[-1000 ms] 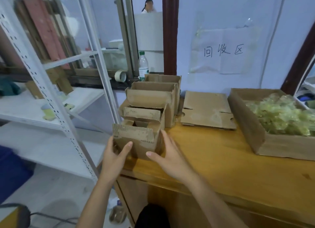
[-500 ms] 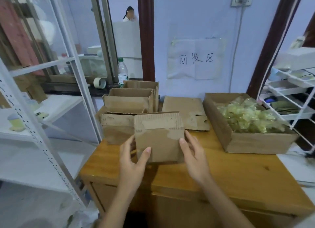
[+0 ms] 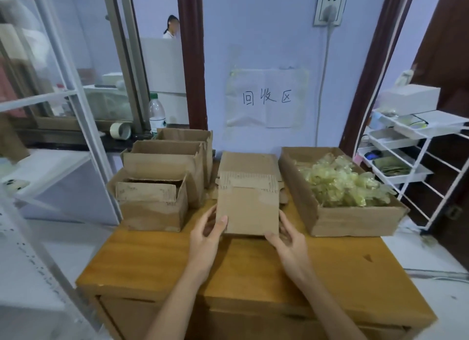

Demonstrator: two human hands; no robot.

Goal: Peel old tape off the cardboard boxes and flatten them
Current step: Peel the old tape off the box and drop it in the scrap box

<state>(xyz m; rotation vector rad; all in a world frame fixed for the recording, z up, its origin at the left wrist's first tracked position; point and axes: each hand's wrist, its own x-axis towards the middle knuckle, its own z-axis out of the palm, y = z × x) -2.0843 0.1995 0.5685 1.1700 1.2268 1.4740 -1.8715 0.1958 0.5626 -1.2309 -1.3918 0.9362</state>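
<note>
Cardboard box (image 3: 248, 207) pinched at both lower corners by left hand (image 3: 206, 240) and right hand (image 3: 291, 245), taped face presented for inspection.

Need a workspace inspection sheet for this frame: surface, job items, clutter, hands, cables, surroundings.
Surface: wooden table, bare at the front.
Job's things: small cardboard box held mid-table; three open boxes at left rear; flattened cardboard behind the held box.
Clutter: cardboard tray filled with crumpled yellowish tape, at right.
Hands: left hand and right hand grip the small box's sides.
Cables: one cord hanging from a wall socket.
Surroundings: paper sign on the wall; bottle and tape roll on the sill; white shelving at left, wire rack at right.
</note>
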